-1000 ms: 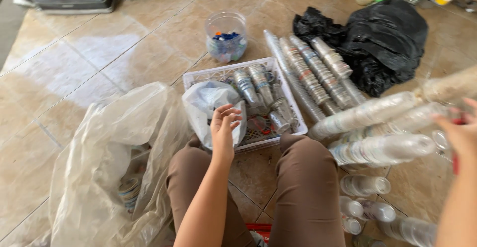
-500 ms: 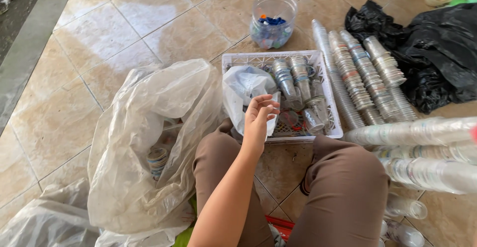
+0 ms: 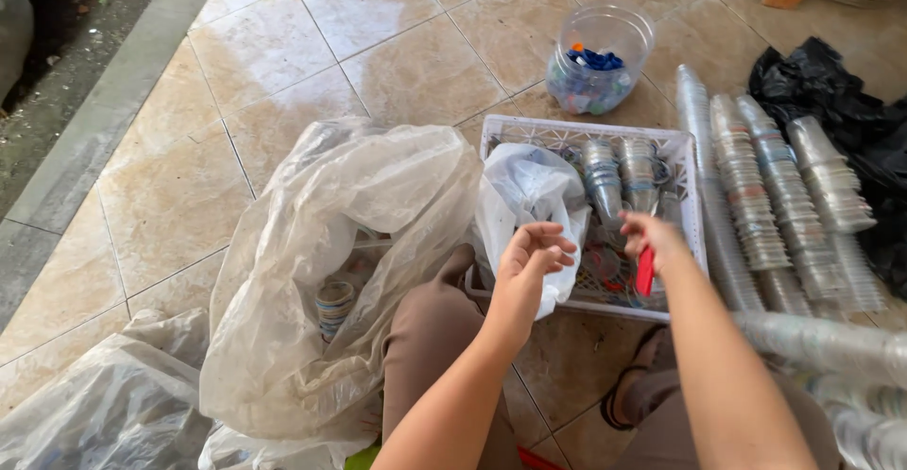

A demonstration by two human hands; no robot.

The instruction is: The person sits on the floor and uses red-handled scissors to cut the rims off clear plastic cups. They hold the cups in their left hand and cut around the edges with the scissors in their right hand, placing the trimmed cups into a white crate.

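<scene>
Two hands over a white crate (image 3: 586,130) on a tiled floor. Left hand (image 3: 534,253): empty, fingers loosely curled and half open, hovering just above the near edge of a white bag (image 3: 529,187) slumped in the crate's left half. Right hand (image 3: 652,234): closed around a red tool (image 3: 645,272), kind not clear, its tip pointing down into the crate. Directly ahead of both hands, inside the crate: short stacks of clear cups (image 3: 602,179) standing among loose cups and scraps. Beyond the crate, well ahead of the hands: round clear jar (image 3: 598,59) partly filled with small coloured caps, mostly blue. To the right of the right hand: long rows of nested cups (image 3: 756,187) laid flat on the floor, black bag (image 3: 831,92) behind them, further nested stacks (image 3: 822,338) close under the right forearm. To the left of the left hand: large clear bag (image 3: 359,243), open, with a few cups visible inside (image 3: 333,305); second clear bag (image 3: 94,413) crumpled nearer the body. Judged progress: a good share already nested into rows and caps gathered in the jar; left to handle, apparently, the crate's loose contents, whatever the white bag holds (hidden), and the cups in the large clear bag.
</scene>
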